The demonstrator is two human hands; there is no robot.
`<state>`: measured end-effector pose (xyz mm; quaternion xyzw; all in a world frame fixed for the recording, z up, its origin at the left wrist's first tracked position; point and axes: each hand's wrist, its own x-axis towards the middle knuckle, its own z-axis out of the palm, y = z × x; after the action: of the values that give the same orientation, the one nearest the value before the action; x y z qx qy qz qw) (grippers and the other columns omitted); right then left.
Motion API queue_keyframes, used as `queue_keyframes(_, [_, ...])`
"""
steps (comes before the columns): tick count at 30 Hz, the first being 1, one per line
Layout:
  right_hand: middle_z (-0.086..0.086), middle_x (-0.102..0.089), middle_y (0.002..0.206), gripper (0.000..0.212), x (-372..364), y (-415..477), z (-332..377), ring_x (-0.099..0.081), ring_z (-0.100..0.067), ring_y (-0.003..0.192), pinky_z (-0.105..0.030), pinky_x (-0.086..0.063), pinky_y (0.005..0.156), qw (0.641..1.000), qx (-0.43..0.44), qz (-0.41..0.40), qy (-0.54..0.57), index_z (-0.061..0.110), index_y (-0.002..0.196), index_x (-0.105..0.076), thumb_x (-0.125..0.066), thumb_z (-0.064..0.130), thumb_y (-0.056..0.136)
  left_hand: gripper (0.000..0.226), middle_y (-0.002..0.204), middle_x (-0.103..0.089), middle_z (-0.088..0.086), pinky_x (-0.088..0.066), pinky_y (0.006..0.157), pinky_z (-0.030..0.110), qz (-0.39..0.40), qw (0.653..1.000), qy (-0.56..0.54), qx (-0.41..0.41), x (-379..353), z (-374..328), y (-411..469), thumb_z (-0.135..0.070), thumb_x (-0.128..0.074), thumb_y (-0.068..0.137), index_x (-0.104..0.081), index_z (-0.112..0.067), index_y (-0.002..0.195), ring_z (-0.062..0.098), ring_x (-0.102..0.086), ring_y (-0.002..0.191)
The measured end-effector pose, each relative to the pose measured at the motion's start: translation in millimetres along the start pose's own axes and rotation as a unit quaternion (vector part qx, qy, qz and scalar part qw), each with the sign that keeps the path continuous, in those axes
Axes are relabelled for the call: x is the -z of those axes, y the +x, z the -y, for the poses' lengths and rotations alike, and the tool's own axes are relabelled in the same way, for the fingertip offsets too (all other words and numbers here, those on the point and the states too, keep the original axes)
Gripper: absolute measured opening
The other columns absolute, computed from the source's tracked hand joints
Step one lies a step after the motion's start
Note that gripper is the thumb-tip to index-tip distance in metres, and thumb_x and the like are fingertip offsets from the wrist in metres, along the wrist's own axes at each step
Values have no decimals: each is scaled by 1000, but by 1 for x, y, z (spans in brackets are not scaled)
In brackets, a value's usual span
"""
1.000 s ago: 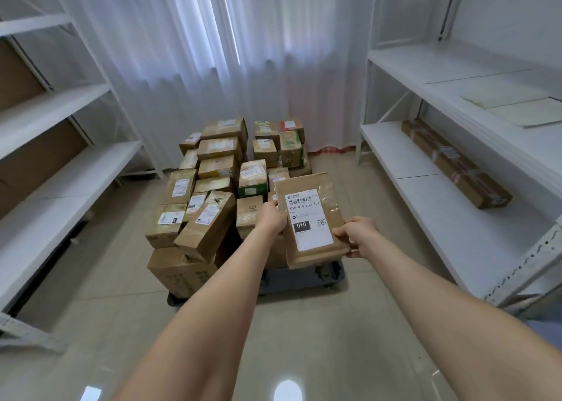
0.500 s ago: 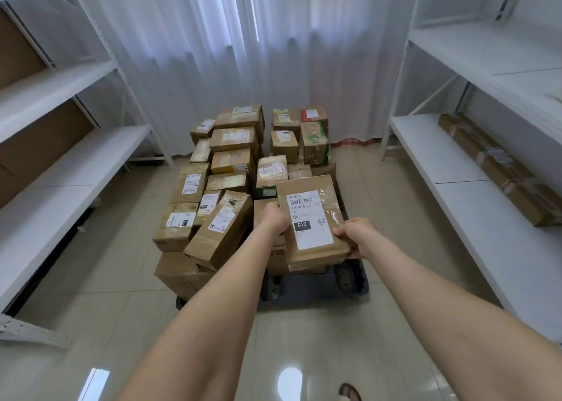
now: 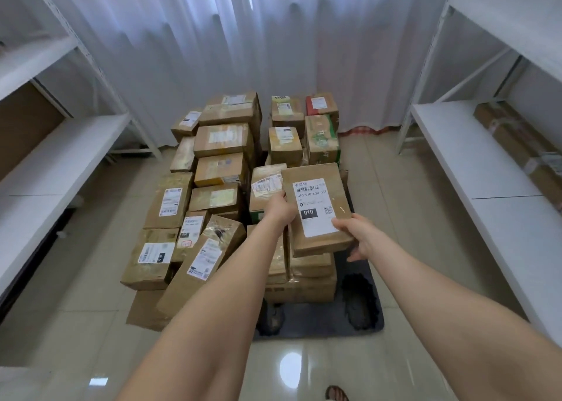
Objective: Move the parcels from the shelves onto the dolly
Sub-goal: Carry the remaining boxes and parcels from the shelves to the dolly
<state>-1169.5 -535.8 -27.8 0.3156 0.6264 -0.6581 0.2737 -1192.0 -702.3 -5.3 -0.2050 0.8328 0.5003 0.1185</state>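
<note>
I hold a flat brown parcel [image 3: 316,187] with a white "010" label between both hands, above the near right stack on the dolly [image 3: 319,321]. My left hand [image 3: 281,210] grips its left edge. My right hand [image 3: 355,233] grips its near right corner, thumb on the label. The dark dolly is piled with several taped cardboard parcels [image 3: 222,169]; its near deck corner is bare. A long brown parcel [image 3: 523,145] lies on the right shelf [image 3: 474,169].
White shelving [image 3: 57,163] lines the left side, with brown backing board behind it. White curtains [image 3: 243,50] hang at the back. Glossy floor tiles run between the shelves. A sandalled foot [image 3: 336,394] shows at the bottom edge.
I have stepped closer to the dolly, and the parcel in both hands has moved forward over the near right stack.
</note>
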Motion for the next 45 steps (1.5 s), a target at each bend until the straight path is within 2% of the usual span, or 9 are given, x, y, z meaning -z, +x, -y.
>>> queue_keyframes(2, [-7, -63, 112, 35, -7, 24, 16, -62, -30, 98, -46, -55, 61, 999, 3, 1, 51, 20, 122, -54, -65, 9, 91, 34, 118, -64, 2, -51, 92, 36, 13, 1000, -7, -11, -2, -15, 26, -21, -56, 94, -53, -19, 129, 22, -59, 108])
queue_keyframes(9, [-8, -60, 123, 56, -35, 110, 64, -59, -29, 113, -49, -55, 88, 987, 63, -86, 122, 19, 138, -46, -64, 0, 89, 38, 123, -62, 4, -51, 94, 40, 43, 999, -8, 2, -8, -37, 135, -7, -55, 91, -52, -19, 127, 23, -59, 110])
queue_keyframes(19, [-8, -63, 122, 48, -49, 249, 71, -61, -22, 99, -35, -56, 77, 978, 50, -159, 122, 19, 136, -51, -58, 2, 92, 44, 130, -58, 8, -48, 97, 38, 126, 991, 7, 43, -54, -12, 269, -3, -53, 90, -47, -9, 134, 25, -55, 118])
queue_keyframes(24, [-6, -62, 119, 46, -53, 298, 54, -59, -17, 88, -30, -53, 67, 984, 32, -146, 95, 18, 137, -50, -56, 2, 94, 41, 130, -58, 7, -48, 97, 39, 106, 992, 18, 65, -75, 18, 297, -5, -51, 91, -47, -12, 132, 25, -54, 119])
queue_keyframes(29, [-7, -55, 134, 49, -65, 325, 46, -56, -22, 103, -40, -55, 89, 985, 23, -168, 21, 25, 144, -43, -43, 4, 100, 45, 136, -51, 11, -45, 90, 34, 43, 993, 68, 89, -82, 38, 310, -11, -51, 94, -41, -8, 139, 29, -51, 121])
queue_keyframes(34, [-7, -54, 136, 52, -70, 336, 44, -57, -27, 116, -47, -53, 93, 982, 47, -168, -72, 25, 147, -37, -53, 14, 98, 50, 137, -42, 14, -44, 100, 42, -31, 979, 181, 87, -73, 48, 316, -18, -54, 92, -41, -11, 140, 32, -45, 123])
queue_keyframes(40, [-2, -51, 132, 59, -72, 347, 44, -55, -25, 106, -39, -60, 75, 982, 53, -151, -103, 34, 148, -30, -55, 17, 98, 31, 125, -52, 16, -47, 91, 36, -16, 967, 237, 95, -69, 61, 325, -12, -48, 93, -51, -3, 123, 33, -52, 113])
queue_keyframes(43, [3, -59, 121, 45, -71, 354, 42, -58, -20, 98, -43, -59, 79, 977, 71, -153, -128, 40, 136, -43, -58, 29, 95, 6, 108, -54, 14, -43, 77, 32, 24, 967, 221, 125, -72, 69, 325, -8, -45, 95, -50, -5, 96, 28, -53, 94])
queue_keyframes(45, [1, -61, 119, 42, -72, 359, 42, -60, -21, 99, -44, -57, 84, 972, 81, -146, -164, 43, 133, -44, -58, 39, 93, 3, 104, -53, 11, -44, 74, 31, 29, 970, 206, 126, -75, 70, 323, -8, -47, 94, -48, -6, 97, 26, -52, 91])
